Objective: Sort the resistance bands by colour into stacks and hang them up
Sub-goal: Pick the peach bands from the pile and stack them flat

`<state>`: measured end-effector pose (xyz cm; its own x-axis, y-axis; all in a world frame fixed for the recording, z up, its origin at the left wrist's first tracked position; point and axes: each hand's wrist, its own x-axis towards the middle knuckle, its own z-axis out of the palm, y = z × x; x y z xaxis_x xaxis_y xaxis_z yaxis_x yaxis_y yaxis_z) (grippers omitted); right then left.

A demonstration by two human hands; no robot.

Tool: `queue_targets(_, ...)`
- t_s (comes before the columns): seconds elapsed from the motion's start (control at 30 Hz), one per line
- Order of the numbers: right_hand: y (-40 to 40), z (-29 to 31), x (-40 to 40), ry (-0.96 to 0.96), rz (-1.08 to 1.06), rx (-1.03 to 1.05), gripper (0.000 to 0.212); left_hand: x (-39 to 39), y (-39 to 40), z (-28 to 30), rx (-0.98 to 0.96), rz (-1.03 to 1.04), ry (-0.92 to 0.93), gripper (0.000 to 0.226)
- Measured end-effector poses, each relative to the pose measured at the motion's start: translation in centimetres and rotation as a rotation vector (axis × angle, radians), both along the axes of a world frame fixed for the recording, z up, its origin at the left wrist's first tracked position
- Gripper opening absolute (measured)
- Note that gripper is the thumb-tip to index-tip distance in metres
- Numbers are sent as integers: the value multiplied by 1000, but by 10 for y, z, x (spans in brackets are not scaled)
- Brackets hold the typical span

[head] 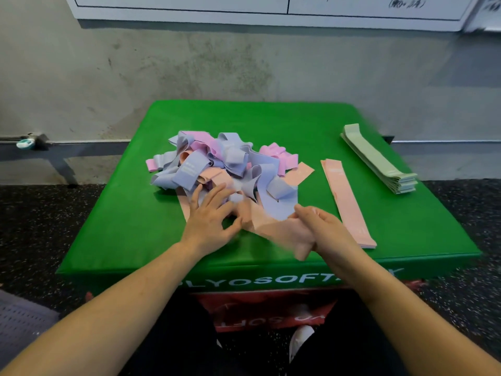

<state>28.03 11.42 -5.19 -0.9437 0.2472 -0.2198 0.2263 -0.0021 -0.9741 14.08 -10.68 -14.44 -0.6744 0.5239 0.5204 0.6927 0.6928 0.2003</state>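
Writing: white capitals on the front edge of the green padded box (130, 221) read partly "LYOSOFT"; the rest was hidden by the right arm. A red box (260, 308) beneath showed upside-down letters, partly "SOFT". Handwriting on the whiteboard (189, 6) above was too blurred to read.

Tangled pile (217, 164): lilac, pink and peach resistance bands lay heaped at the middle of the green top, just beyond both hands.

Peach stack (347, 202): flat bands lay straight to the right of the pile, just beside the right hand.

Green stack (379, 161): pale green bands lay neatly piled near the far right edge, apart from the peach stack.

Left hand (211, 221): its fingers (217, 194) were spread and fairly straight, pressing on the near edge of the pile, gripping nothing.

Right hand (322, 232): its fingers were curled round a loose peach band (276, 229), which stretched from the pile's near edge to the palm; motion blur softened the detail.
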Motion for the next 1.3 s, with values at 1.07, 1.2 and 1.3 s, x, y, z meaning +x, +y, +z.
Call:
queue_targets(1.07, 43, 26, 88, 91, 11, -28, 20, 131, 70, 108, 951, -444, -1368, 12)
queue_targets(1.2, 39, 20, 92, 115, 65, -36, 18, 129, 73, 114, 1063, -440, -1369, 7)
queue_targets(1.3, 38, 16, 92, 106, 123, 1, 9, 131, 77, 117, 1048, -418, -1338, 12)
